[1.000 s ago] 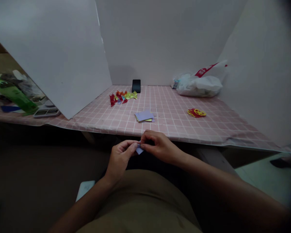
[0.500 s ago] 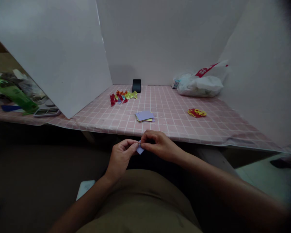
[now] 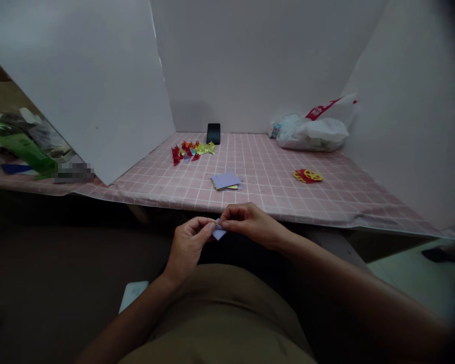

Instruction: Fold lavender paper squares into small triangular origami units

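Just in front of the table edge, a small folded piece of purple paper [image 3: 219, 233] is held between my two hands. My left hand [image 3: 188, 243] pinches its left side between thumb and forefinger. On the upper right side, the thumb and forefinger of my right hand [image 3: 252, 225] close on the same paper. My fingertips cover part of the folds. Beyond the hands, a stack of paper sheets [image 3: 226, 180], purple on top with yellow below, lies on the table. Farther back on the left is a pile of small folded paper pieces [image 3: 191, 151] in red, orange, yellow and purple.
The pink checked tablecloth [image 3: 265, 167] carries a dark phone-like object [image 3: 213, 134], a white plastic bag [image 3: 314, 132] and a red and yellow item [image 3: 308, 176]. White panels [image 3: 79, 86] enclose it. A green bottle [image 3: 25, 146] lies outside the left panel.
My right hand's fingertips have shifted slightly on the purple paper, and the paper has turned a little. My left hand stays nearly in place.
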`<action>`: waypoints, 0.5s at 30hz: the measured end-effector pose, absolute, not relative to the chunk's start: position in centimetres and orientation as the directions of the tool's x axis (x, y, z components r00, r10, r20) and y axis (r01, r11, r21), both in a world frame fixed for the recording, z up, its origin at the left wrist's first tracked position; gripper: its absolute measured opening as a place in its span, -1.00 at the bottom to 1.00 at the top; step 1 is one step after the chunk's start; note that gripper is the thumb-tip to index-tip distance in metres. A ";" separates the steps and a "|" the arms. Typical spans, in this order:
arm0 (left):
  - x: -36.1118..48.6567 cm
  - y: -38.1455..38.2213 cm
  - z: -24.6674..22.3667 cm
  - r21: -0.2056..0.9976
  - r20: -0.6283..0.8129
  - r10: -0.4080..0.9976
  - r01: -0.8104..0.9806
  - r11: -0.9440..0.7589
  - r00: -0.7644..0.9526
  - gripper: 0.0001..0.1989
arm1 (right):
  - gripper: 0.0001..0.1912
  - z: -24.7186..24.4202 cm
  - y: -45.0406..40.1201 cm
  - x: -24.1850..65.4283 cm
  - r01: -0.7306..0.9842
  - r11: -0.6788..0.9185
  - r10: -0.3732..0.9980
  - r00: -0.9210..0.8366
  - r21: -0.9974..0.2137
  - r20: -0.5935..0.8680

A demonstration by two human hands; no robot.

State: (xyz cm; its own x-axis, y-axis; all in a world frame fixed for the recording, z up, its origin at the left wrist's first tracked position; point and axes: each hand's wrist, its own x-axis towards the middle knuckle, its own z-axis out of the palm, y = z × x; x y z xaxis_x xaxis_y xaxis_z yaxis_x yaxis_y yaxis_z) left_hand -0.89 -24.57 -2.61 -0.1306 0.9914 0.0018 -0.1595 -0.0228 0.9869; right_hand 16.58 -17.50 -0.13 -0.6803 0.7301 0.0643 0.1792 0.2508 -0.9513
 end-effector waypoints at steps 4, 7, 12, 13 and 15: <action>-0.9 -24.6 -2.7 0.989 0.013 0.990 -0.146 -0.034 -0.143 -0.84 | -0.91 0.4 -17.9 16.5 0.254 0.385 0.723 -0.681 -0.887 0.119; -0.9 -24.6 -2.8 0.986 0.007 0.990 -0.164 -0.031 -0.140 -0.83 | -0.91 0.7 -18.3 16.5 0.319 0.504 0.713 -0.679 -0.802 0.178; -1.0 -24.3 -3.0 0.982 -0.001 0.995 -0.186 -0.018 -0.102 -0.81 | -0.90 0.8 -18.5 16.3 0.351 0.553 0.706 -0.679 -0.756 0.202; -1.0 -24.3 -3.0 0.983 -0.003 0.995 -0.185 -0.015 -0.098 -0.81 | -0.90 0.8 -18.6 16.3 0.352 0.560 0.706 -0.677 -0.750 0.208; -1.1 -24.3 -3.0 0.981 -0.008 0.996 -0.192 -0.011 -0.094 -0.82 | -0.90 0.8 -18.6 16.3 0.350 0.576 0.703 -0.673 -0.739 0.229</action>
State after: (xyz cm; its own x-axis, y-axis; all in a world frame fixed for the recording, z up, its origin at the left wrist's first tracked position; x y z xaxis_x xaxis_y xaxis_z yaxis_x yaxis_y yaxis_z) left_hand -1.06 -24.28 -2.99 -0.0937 0.9956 -0.0077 -0.1924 -0.0105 0.9813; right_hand 16.30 -18.58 0.81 -0.6731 0.7033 0.2288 0.3503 0.5757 -0.7388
